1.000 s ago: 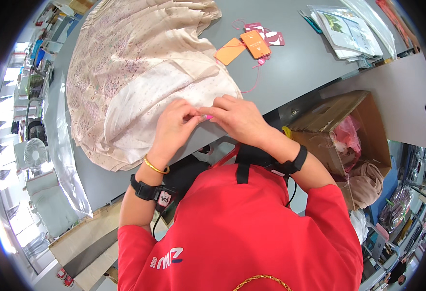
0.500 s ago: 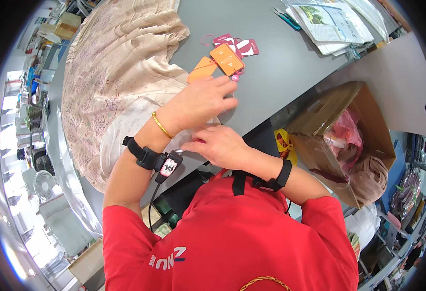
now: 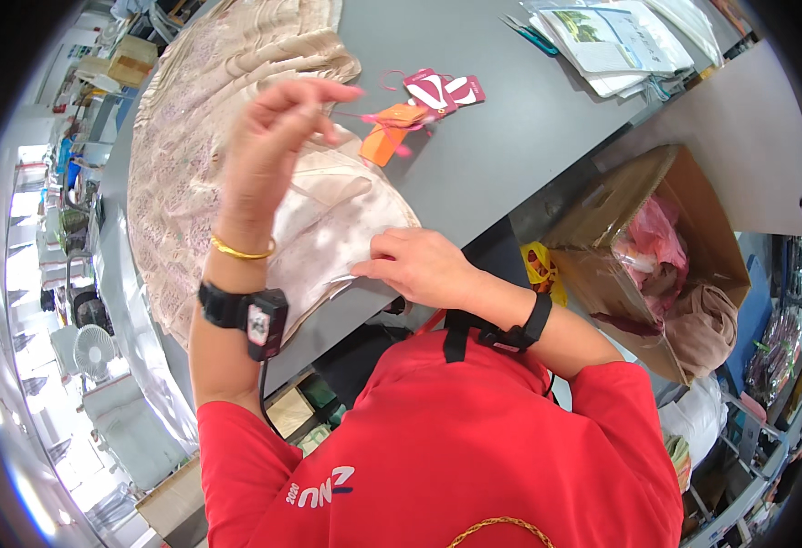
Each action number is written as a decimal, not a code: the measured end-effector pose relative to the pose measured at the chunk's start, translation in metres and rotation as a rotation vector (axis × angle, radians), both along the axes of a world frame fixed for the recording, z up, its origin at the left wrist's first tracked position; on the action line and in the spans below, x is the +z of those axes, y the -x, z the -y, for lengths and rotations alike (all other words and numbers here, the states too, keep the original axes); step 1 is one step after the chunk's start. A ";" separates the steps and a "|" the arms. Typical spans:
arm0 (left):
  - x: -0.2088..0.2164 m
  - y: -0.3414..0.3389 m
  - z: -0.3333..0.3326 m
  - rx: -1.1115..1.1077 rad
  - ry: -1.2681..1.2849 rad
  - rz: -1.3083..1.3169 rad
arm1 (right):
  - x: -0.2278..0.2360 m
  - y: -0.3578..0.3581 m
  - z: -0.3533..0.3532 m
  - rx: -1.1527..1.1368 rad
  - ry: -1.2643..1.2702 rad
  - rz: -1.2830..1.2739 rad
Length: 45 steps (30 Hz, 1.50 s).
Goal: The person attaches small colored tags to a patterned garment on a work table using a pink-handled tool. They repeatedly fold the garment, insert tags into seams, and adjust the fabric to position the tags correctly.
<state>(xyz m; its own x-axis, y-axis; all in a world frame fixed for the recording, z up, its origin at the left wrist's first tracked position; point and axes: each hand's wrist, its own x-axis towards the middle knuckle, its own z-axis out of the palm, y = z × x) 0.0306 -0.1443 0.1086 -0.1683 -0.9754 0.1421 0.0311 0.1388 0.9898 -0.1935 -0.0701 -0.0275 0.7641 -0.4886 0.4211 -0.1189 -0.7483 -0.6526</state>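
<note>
A pale, floral-patterned pleated cloth [image 3: 182,137] lies bunched over the left of the grey table, its lighter panel [image 3: 328,215] spread near the front edge. My left hand [image 3: 277,137] is raised above the cloth, blurred, its fingers drawn together on a thin string that runs to the orange hang tags [image 3: 384,137]. Those tags are tilted and smeared by motion, with pink cords around them. At the panel's right corner my right hand [image 3: 428,267] is closed, thumb and fingers together; a small pink spot shows between them, but what they pinch is hidden. Dark red and white tags [image 3: 446,89] lie just beyond.
Papers in a stack [image 3: 611,46] and teal-handled snips [image 3: 533,36] lie at the far right of the table [image 3: 501,137]. An open cardboard box [image 3: 602,219] holding pink plastic and brown cloth stands beside the table's right edge. A yellow bag [image 3: 544,272] hangs near it.
My left hand has moved left and up from beside the tags, pulling the string. The orange tags have tipped and shifted. My right hand stays near the cloth's corner, now in plainer view.
</note>
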 end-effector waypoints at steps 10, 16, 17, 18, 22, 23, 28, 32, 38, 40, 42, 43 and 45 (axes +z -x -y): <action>0.062 -0.096 -0.064 0.272 0.031 -0.073 | 0.007 -0.001 -0.001 -0.026 0.010 0.002; 0.106 -0.152 -0.127 0.616 0.269 -0.233 | 0.007 -0.002 -0.003 -0.036 0.014 0.019; 0.095 -0.159 -0.131 0.581 0.197 0.004 | 0.007 -0.002 -0.003 -0.038 0.019 0.014; 0.077 -0.163 -0.134 0.608 0.170 0.222 | 0.007 -0.002 -0.003 -0.042 0.023 0.009; 0.047 -0.199 -0.150 0.743 0.082 0.099 | 0.008 -0.002 -0.003 -0.045 0.039 0.000; 0.049 -0.210 -0.150 0.833 0.039 0.004 | 0.009 -0.003 -0.003 -0.040 0.042 0.014; 0.080 -0.244 -0.138 0.555 0.231 -0.029 | 0.012 -0.004 -0.005 -0.037 0.041 -0.008; 0.118 -0.222 -0.130 0.584 0.203 0.124 | 0.013 -0.006 -0.005 -0.059 0.023 0.001; 0.136 -0.184 -0.140 0.860 0.369 0.302 | 0.013 -0.007 -0.005 -0.058 0.037 0.022; 0.103 -0.180 -0.138 0.647 0.134 0.298 | 0.012 -0.007 -0.005 -0.063 0.031 -0.001; 0.090 -0.188 -0.138 0.605 0.073 0.240 | 0.012 -0.007 -0.005 -0.052 0.037 0.015; 0.089 -0.193 -0.136 0.657 0.111 0.187 | 0.012 -0.007 -0.004 -0.048 0.043 0.030; 0.090 -0.199 -0.131 0.800 0.240 0.007 | 0.012 -0.006 -0.004 -0.048 0.050 0.036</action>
<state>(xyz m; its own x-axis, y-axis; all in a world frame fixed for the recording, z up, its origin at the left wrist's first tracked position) 0.2296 -0.0128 0.1987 0.5608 -0.7442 0.3629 -0.1725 0.3237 0.9303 -0.1872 -0.0659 -0.0150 0.7241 -0.5022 0.4726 -0.1324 -0.7738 -0.6194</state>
